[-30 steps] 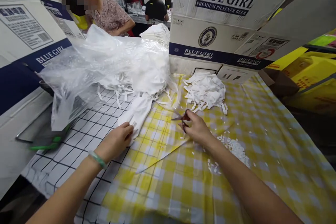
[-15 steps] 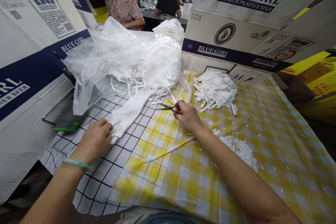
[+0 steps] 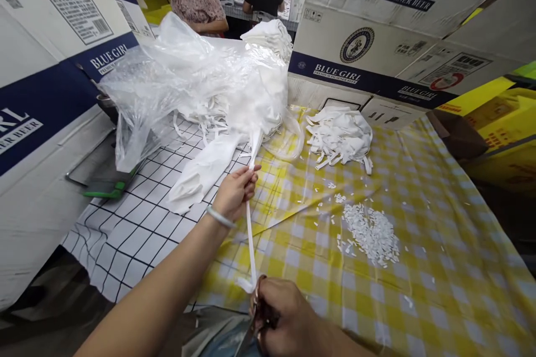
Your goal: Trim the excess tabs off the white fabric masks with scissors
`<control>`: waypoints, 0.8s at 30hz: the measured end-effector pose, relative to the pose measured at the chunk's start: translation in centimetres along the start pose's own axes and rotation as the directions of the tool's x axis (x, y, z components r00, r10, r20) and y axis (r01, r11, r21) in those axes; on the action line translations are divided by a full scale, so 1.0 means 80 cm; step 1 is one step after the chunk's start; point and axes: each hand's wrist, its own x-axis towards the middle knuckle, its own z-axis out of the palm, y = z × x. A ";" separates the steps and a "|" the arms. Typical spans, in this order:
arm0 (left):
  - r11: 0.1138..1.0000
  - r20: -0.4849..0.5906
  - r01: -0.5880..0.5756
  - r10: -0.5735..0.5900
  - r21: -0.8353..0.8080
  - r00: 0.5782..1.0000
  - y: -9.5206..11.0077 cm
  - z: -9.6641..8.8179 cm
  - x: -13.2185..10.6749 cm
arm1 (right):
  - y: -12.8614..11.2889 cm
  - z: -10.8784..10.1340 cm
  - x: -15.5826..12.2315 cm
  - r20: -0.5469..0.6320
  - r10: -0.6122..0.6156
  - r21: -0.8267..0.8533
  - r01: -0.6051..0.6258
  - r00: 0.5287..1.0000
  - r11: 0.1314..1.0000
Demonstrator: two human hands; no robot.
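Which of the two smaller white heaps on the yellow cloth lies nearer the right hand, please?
The heap of tiny snippets is nearer the right hand; the heap of larger fabric pieces lies farther back, beside the printed box.

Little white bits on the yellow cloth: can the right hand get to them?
Probably yes: between the right hand and the little white bits I see mostly yellow checked cloth. It does hold scissors, though.

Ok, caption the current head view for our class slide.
Left hand gripping a white strap, right hand holding scissors, small white scraps heaped on checked cloth.
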 end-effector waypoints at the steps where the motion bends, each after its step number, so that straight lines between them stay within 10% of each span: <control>1: 1.000 -0.003 0.006 -0.006 0.008 1.000 -0.004 -0.006 -0.014 | 0.001 -0.008 0.000 -0.036 0.050 0.044 -0.048 0.998 0.998; 6: 0.995 0.062 0.078 -0.082 0.066 0.995 -0.017 -0.025 -0.098 | -0.005 -0.085 0.084 -0.376 0.035 0.049 -0.018 0.926 0.999; 11: 0.980 0.221 0.097 -0.135 0.174 0.966 0.011 -0.027 -0.147 | -0.010 -0.087 0.161 -0.062 -0.113 0.046 0.116 0.992 0.992; 19: 0.842 0.432 -0.012 -0.265 0.540 0.862 0.043 -0.019 -0.148 | -0.040 -0.099 0.118 0.030 -0.169 0.077 0.166 0.985 0.983; 22: 0.772 0.472 -0.114 -0.258 0.625 0.843 0.049 -0.016 -0.144 | -0.039 -0.114 0.136 0.443 -0.172 -0.015 0.199 0.880 0.980; 24: 0.746 0.437 -0.132 -0.228 0.652 0.870 0.051 -0.022 -0.147 | -0.033 -0.114 0.156 0.518 -0.122 -0.054 0.175 0.846 0.983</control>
